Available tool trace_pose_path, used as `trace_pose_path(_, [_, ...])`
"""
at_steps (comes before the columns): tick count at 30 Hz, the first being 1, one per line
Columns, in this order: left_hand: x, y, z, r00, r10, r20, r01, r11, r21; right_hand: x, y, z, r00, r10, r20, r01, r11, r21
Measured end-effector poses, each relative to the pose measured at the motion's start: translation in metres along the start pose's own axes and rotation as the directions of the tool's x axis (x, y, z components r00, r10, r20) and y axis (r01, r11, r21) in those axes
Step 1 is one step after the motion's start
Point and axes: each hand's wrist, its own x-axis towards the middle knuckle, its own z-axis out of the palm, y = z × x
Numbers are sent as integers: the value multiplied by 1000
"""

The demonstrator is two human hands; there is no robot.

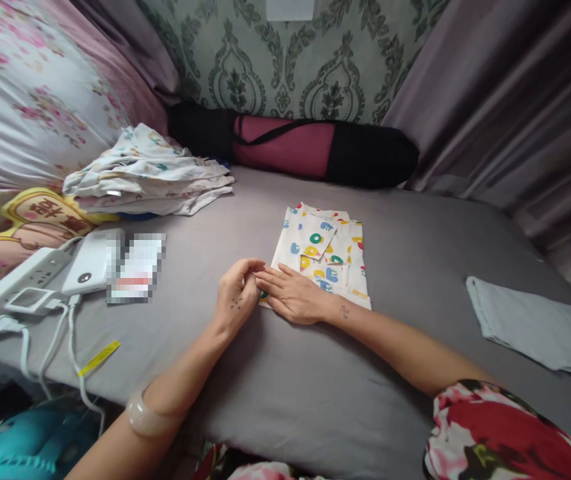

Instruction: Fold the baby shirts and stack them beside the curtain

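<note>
The one camera sits on the person's head. It looks forward and down, near the two bare hands (pixel 295 298), over the flat grey cloth sheet (pixel 190 257), and sees as far as the grey-green, leaf-patterned wall (pixel 283 63).

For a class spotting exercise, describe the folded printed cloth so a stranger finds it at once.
On the grey sheet, find the long black-and-maroon bag. Nearer the camera lies the folded white cloth, partly under the right hand. Its colourful print sets it apart from the plain cloth at right, its flat fold from the heaped fabric at left.
</note>
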Motion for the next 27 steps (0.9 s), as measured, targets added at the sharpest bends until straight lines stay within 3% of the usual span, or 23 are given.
trace_pose_path(7, [-1, 1, 1, 999, 19, 42, -19, 1000, -1, -1, 2, 4, 1000, 25, 12, -25, 997, 72])
trace_pose_path(10, [-3, 1, 2, 996, 73, 60, -74, 997, 18, -4, 16, -7, 975, 210, -72, -204, 975, 87])
trace_pose_path(12, [-4, 2, 3, 993, 103, 64, -106, 993, 45, -10, 32, -15, 888, 431, -162, -427, 902, 60])
trace_pose_path(14, [-5, 4, 4, 990, 116, 83, -122, 990, 66, -18, 50, -18, 764, 613, -201, -621, 783, 28])
trace_pose_path(16, [-6, 5, 4, 984, 129, 123, -139, 988, 71, -25, 65, -16, 692, 701, -170, -713, 701, -10])
trace_pose_path(17, [-6, 5, 5, 979, 140, 149, -152, 986, 73, -27, 70, -14, 680, 718, -147, -729, 684, -29])
trace_pose_path(23, [-7, -2, 8, 916, 277, 288, -319, 941, 109, -33, 79, -16, 704, 704, -91, -706, 708, 24])
trace_pose_path(27, [-10, -8, 11, 817, 408, 408, -472, 879, 66, -48, 54, -31, 743, 656, -132, -644, 755, 122])
